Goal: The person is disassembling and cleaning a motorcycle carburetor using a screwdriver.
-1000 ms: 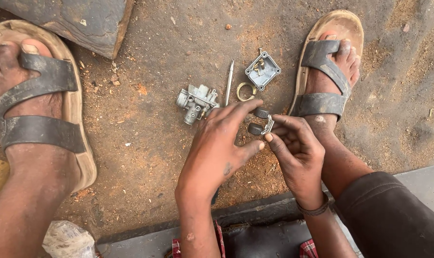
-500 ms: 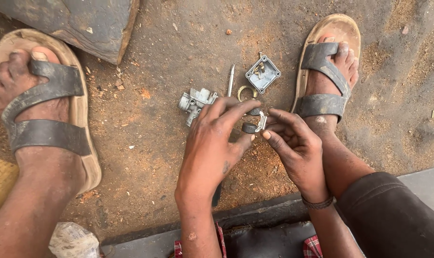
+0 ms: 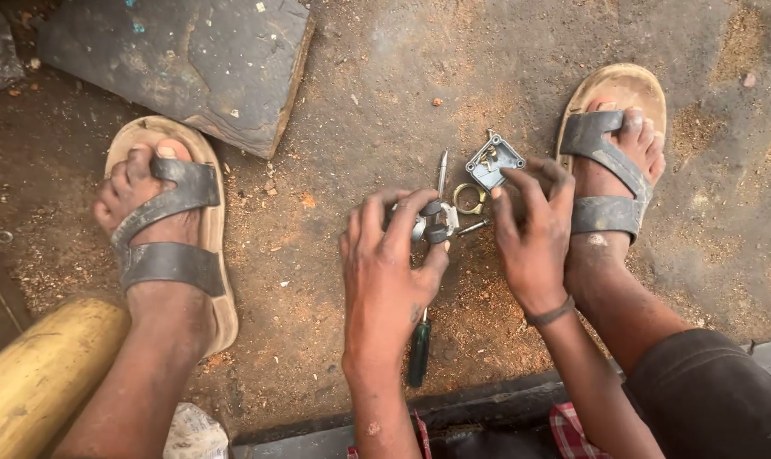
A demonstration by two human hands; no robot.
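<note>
My left hand [image 3: 385, 276] is closed over a small silver metal engine part with black knobs [image 3: 432, 223], held just above the dirt ground. My right hand [image 3: 534, 229] has its fingers spread, and its fingertips rest on a square grey metal cover [image 3: 492, 161] lying on the ground. A brass ring [image 3: 468, 198] and a thin metal pin [image 3: 441, 172] lie between the hands. Under my left hand a green-handled screwdriver [image 3: 419, 350] pokes out, its shaft hidden.
My sandalled left foot [image 3: 160, 229] and right foot [image 3: 610, 166] flank the parts. A dark stone slab [image 3: 190, 64] lies at the back left. A yellow cylinder [image 3: 37, 374] sits at the lower left, and a dark kerb edge [image 3: 487, 412] runs along the bottom.
My right hand has let go of the small part both hands held and moved up to the square cover. My left hand now holds the metal part alone.
</note>
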